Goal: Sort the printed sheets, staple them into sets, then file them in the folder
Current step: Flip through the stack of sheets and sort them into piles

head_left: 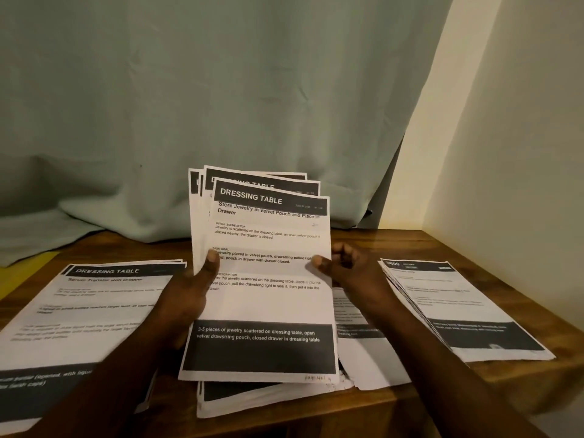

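Sorting step: the left hand [189, 289] and right hand [341, 263] pinch a fanned bunch of sheets [265, 279], raised mid-tabletop [395, 403] between a left pile [79, 311] and a right pile [458, 305]. Next, seemingly: place the front sheet on its matching pile.

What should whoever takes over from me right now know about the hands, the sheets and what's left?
Left hand and right hand: both pinch the fanned black-and-white printed sheets headed Dressing Table, raised over the brown wooden table.
More printed sheets lie flat: left pile, right pile, centre pile beneath the held ones.
Done: sorting partly, judging by the piles.
Left: finish sorting, staple, file. No stapler or folder plainly visible.
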